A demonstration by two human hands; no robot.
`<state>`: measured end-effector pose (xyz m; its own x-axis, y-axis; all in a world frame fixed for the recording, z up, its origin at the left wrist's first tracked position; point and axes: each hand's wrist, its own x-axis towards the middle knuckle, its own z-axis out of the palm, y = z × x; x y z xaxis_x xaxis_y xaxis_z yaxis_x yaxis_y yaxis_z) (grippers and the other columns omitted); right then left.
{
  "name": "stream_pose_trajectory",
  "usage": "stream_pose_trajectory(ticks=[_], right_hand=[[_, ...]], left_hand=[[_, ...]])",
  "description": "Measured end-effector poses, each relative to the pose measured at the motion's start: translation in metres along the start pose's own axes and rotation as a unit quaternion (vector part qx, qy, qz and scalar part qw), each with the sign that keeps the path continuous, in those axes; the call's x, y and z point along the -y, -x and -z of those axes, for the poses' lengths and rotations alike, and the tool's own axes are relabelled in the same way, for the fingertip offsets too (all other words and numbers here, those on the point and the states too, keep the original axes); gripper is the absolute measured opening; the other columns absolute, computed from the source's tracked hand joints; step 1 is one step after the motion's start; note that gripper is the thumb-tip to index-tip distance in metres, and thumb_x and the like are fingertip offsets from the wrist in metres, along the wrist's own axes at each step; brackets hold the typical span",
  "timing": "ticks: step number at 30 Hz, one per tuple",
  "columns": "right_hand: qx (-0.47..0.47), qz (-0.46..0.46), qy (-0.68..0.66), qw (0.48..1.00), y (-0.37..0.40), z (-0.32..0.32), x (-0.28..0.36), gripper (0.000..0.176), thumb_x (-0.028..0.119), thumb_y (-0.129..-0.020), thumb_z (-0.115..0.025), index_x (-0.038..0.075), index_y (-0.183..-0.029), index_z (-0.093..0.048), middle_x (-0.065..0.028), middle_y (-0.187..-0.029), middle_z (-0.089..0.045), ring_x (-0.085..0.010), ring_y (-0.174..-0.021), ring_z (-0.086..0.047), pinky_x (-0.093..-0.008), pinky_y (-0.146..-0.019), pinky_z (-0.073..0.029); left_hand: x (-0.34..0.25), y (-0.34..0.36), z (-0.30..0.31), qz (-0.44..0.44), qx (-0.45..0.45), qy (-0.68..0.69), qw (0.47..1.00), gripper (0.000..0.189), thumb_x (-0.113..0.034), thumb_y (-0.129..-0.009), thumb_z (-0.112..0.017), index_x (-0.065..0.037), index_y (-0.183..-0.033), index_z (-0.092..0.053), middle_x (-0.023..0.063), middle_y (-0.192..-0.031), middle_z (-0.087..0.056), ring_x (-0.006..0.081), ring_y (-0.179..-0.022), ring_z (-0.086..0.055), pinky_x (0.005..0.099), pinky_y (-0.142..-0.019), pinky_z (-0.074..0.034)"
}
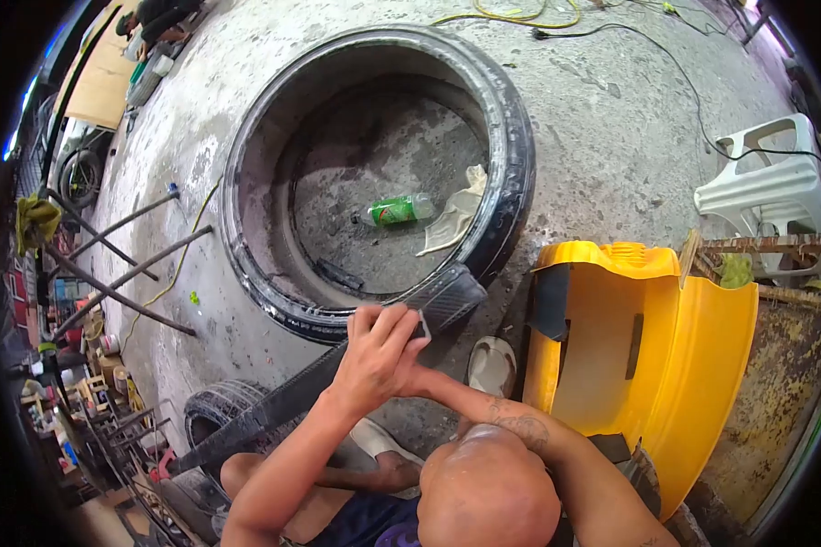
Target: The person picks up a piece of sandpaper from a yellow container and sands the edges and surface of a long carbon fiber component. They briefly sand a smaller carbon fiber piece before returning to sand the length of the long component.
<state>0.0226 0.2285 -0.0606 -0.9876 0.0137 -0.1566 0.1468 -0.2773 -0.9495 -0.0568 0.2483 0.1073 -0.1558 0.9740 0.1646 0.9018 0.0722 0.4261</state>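
A long black textured strip [287,398] runs from the lower left up to the rim of a large tire [511,137] lying on the floor. My left hand [379,351] is closed on the strip near its upper end, fingers bent over it. Just beneath and beside it is my right hand [417,376], its fingers mostly hidden by the left one. A small pale edge shows beside the fingers, too unclear to name. Inside the tire lie a green-labelled bottle [400,210], a whitish cloth [456,217] and a short dark piece [339,273].
A yellow plastic shell [693,365] stands at the right, below a white stool [766,182]. Metal bars [123,278] and a smaller tire [214,415] are at the left. Cables [629,35] cross the floor. Another person [164,20] is at the upper left.
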Motion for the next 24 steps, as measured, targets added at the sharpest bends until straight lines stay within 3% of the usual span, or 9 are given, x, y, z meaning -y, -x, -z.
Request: stream_pose_trajectory(ticks=[3, 6, 9, 12, 18, 21, 22, 23, 24], right_hand=[[0.006, 0.007, 0.002, 1.0, 0.004, 0.003, 0.003, 0.053, 0.038, -0.098, -0.07, 0.005, -0.137, -0.055, -0.0092, -0.127, -0.059, -0.0196, -0.121, -0.05, -0.0372, -0.108, -0.039], [-0.001, 0.032, -0.015, 0.999, 0.008, 0.0, 0.001, 0.052, 0.037, -0.098, -0.07, 0.005, -0.135, -0.055, -0.0091, -0.125, -0.06, -0.0192, -0.119, -0.051, -0.0368, -0.107, -0.04], [-0.002, 0.027, -0.009, 1.0, 0.008, 0.001, 0.005, 0.05, 0.037, -0.099, -0.07, 0.004, -0.134, -0.056, -0.0089, -0.122, -0.061, -0.0188, -0.118, -0.052, -0.0364, -0.106, -0.04], [0.01, 0.005, 0.004, 1.0, 0.006, 0.001, 0.007, 0.049, 0.036, -0.099, -0.07, 0.004, -0.133, -0.057, -0.0088, -0.12, -0.062, -0.0184, -0.116, -0.052, -0.036, -0.105, -0.041], [-0.009, 0.006, 0.004, 1.0, 0.0, -0.007, 0.008, 0.046, 0.036, -0.1, -0.069, 0.003, -0.131, -0.059, -0.0086, -0.115, -0.064, -0.0176, -0.112, -0.054, -0.0353, -0.103, -0.042], [-0.038, -0.127, 0.069, 0.989, 0.003, 0.001, 0.066, 0.045, 0.035, -0.1, -0.069, 0.002, -0.129, -0.06, -0.0084, -0.113, -0.065, -0.0172, -0.11, -0.055, -0.0349, -0.102, -0.043], [0.207, -0.281, 0.138, 0.927, -0.018, 0.026, 0.113, 0.059, 0.045, -0.096, -0.069, 0.006, -0.139, -0.056, -0.0083, -0.134, -0.062, -0.0186, -0.121, -0.057, -0.0333, -0.105, -0.045], [0.102, -0.103, 0.097, 0.985, -0.016, 0.009, 0.055, 0.052, 0.044, -0.096, -0.069, 0.005, -0.131, -0.062, -0.0084, -0.126, -0.067, -0.0178, -0.114, -0.061, -0.0321, -0.1, -0.047], [-0.006, 0.084, 0.058, 0.995, -0.014, -0.007, -0.022, 0.047, 0.043, -0.096, -0.069, 0.004, -0.123, -0.068, -0.0085, -0.118, -0.071, -0.017, -0.107, -0.064, -0.031, -0.095, -0.05]], left_hand=[[-0.01, -0.024, -0.008, 0.002, 0.01, -0.008, 1.0, 0.035, -0.015, -0.089, -0.07, -0.005, -0.121, -0.061, 0.009, -0.115, -0.059, 0.0332, -0.103, -0.052, 0.0452, -0.092, -0.042], [-0.025, -0.074, -0.025, 0.05, 0.018, 0.057, 0.997, 0.037, -0.014, -0.088, -0.073, -0.004, -0.121, -0.061, 0.0118, -0.12, -0.06, 0.0351, -0.106, -0.054, 0.0464, -0.093, -0.042], [-0.032, -0.044, -0.021, 0.051, -0.048, 0.045, 0.996, 0.032, -0.013, -0.089, -0.071, -0.004, -0.118, -0.061, 0.0122, -0.118, -0.059, 0.0355, -0.103, -0.053, 0.0464, -0.091, -0.042], [-0.031, -0.04, -0.019, 0.064, -0.019, 0.002, 0.998, 0.029, -0.012, -0.089, -0.07, -0.004, -0.115, -0.06, 0.0133, -0.116, -0.059, 0.0364, -0.1, -0.052, 0.0466, -0.088, -0.041], [-0.037, -0.045, -0.031, 0.095, -0.066, 0.032, 0.993, 0.029, -0.012, -0.092, -0.066, -0.001, -0.118, -0.059, 0.0148, -0.116, -0.056, 0.0379, -0.1, -0.051, 0.0483, -0.085, -0.041], [-0.032, -0.051, -0.029, 0.088, -0.069, 0.016, 0.994, 0.028, -0.013, -0.091, -0.07, -0.002, -0.115, -0.061, 0.0154, -0.11, -0.058, 0.0385, -0.097, -0.053, 0.0467, -0.085, -0.043], [-0.018, -0.063, -0.032, 0.096, -0.066, 0.014, 0.993, 0.028, -0.013, -0.091, -0.07, -0.002, -0.115, -0.061, 0.0154, -0.11, -0.058, 0.0385, -0.097, -0.053, 0.0467, -0.085, -0.043], [-0.001, -0.077, -0.038, 0.12, -0.093, 0.046, 0.987, 0.029, -0.014, -0.091, -0.071, 0.0, -0.115, -0.061, 0.0165, -0.109, -0.059, 0.0379, -0.096, -0.054, 0.0453, -0.084, -0.044], [0.009, -0.086, -0.038, 0.138, -0.129, 0.077, 0.979, 0.03, -0.015, -0.092, -0.071, 0.002, -0.115, -0.061, 0.0175, -0.108, -0.059, 0.0372, -0.094, -0.056, 0.0439, -0.084, -0.045]])
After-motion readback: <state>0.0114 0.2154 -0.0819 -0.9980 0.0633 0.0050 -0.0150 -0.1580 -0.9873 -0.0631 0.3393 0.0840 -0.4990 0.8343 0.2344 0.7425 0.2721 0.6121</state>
